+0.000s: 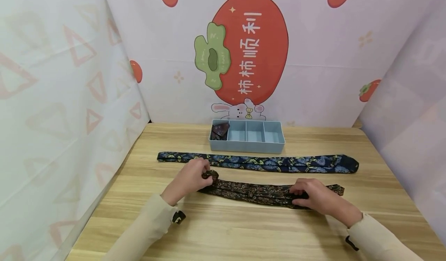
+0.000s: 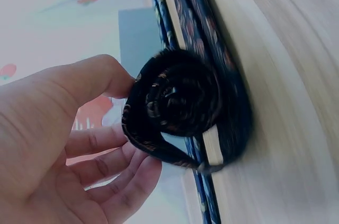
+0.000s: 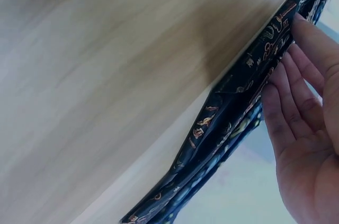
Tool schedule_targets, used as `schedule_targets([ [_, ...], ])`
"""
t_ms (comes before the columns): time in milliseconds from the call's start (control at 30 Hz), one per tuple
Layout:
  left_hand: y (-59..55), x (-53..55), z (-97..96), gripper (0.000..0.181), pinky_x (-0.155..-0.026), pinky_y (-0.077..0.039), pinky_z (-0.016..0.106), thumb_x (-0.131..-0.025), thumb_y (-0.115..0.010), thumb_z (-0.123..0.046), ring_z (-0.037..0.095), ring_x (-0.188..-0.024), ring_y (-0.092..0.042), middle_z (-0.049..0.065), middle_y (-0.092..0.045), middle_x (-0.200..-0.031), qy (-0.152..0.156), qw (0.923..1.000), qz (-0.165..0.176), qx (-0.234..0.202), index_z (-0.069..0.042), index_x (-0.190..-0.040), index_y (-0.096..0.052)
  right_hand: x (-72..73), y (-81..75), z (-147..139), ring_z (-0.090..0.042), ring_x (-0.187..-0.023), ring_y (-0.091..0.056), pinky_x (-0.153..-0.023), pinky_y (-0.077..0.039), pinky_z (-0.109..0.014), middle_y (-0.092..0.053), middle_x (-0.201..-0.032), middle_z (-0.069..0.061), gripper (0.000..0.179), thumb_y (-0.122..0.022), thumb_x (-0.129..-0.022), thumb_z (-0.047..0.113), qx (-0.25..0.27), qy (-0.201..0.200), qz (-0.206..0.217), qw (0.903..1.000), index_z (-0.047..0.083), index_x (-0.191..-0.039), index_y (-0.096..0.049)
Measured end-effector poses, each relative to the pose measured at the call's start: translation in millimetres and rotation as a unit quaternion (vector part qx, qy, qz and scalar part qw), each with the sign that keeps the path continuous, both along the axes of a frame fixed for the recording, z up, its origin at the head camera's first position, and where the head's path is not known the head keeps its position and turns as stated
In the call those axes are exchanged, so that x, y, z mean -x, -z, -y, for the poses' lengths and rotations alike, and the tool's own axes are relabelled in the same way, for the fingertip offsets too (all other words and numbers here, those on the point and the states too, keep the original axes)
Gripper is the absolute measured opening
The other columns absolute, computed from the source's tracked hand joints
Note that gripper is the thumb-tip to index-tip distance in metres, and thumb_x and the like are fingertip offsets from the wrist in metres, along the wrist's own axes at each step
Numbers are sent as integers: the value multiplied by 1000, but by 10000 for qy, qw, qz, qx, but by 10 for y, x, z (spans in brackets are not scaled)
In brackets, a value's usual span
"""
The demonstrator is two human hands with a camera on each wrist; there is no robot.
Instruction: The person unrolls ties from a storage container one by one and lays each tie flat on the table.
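A dark brown-black patterned necktie (image 1: 251,193) lies lengthwise on the table, its left end wound into a coil. My left hand (image 1: 191,179) holds that coil between thumb and fingers; the left wrist view shows the spiral roll (image 2: 183,99) with a looser outer turn around it. Toward the tie's right end, my right hand (image 1: 315,196) has its thumb and fingers on the fabric, gripping it across its width. The pointed tip (image 1: 337,189) sticks out past this hand. Behind lies a blue floral necktie (image 1: 265,163), stretched out flat.
A light blue box (image 1: 247,146) with several compartments stands at the back of the table (image 1: 240,234). Its leftmost compartment contains a rolled dark maroon necktie (image 1: 220,131). Printed cloth (image 1: 313,59) hangs behind and along both sides.
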State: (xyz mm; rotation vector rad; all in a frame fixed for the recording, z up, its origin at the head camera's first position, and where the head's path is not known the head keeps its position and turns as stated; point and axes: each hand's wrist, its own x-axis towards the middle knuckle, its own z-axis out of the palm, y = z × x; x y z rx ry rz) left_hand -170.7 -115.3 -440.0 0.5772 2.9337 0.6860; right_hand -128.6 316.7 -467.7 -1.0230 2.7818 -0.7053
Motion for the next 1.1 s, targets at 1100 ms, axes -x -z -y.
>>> schedule_targets([
  [1100,95,15,-195,25,-78,-58,34,-85,-84,-8,14,-87,-60,6,-67,-98,776,9968,178,-106,-3,-106,-71,-10,4,-98,-6,-86,-68,-68,-58,-27,-74,-102,5,22,-85,-89,17,-146,199,-62,9997,15,-109,-78],
])
